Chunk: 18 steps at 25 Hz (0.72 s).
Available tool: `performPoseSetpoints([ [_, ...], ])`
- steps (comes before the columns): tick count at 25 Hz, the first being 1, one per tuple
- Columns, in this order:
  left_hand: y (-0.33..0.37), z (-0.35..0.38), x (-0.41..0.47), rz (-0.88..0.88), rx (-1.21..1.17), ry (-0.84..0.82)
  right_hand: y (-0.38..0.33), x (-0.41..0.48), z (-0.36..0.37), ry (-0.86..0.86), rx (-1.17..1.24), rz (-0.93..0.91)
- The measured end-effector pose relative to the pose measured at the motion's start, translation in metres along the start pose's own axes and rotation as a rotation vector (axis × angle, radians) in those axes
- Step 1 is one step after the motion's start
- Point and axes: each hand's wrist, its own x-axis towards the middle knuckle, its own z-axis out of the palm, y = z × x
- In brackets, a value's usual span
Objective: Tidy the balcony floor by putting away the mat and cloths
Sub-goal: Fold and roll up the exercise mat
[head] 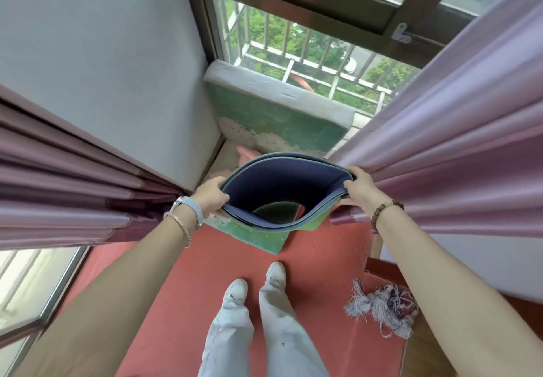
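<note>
A flexible mat, green outside and dark blue inside (282, 188), is held bent into an open loop in front of the green, paint-flaked low wall (273, 118). The grip of the left hand (211, 197) pinches the loop's left fold, that of the right hand (360, 187) the right fold. A pink cloth (246, 153) lies at the wall's foot. A grey tasselled bundle (382, 309) lies well back from the wall on the red floor covering (182, 288).

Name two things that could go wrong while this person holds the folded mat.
The mat, gripped only at its two ends by the left hand and right hand, bows open and could spring loose. The tasselled cord lying near the feet might trip them.
</note>
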Motion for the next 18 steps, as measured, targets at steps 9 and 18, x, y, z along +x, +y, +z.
performPoseSetpoints([
  [9,-0.020,-0.010,-0.016,-0.214,-0.322,-0.049,-0.044,0.028,0.035,-0.078,-0.277,-0.178],
  [18,0.004,0.044,-0.019,-0.239,-0.470,-0.116,-0.073,0.075,0.037,0.048,-0.505,-0.312],
])
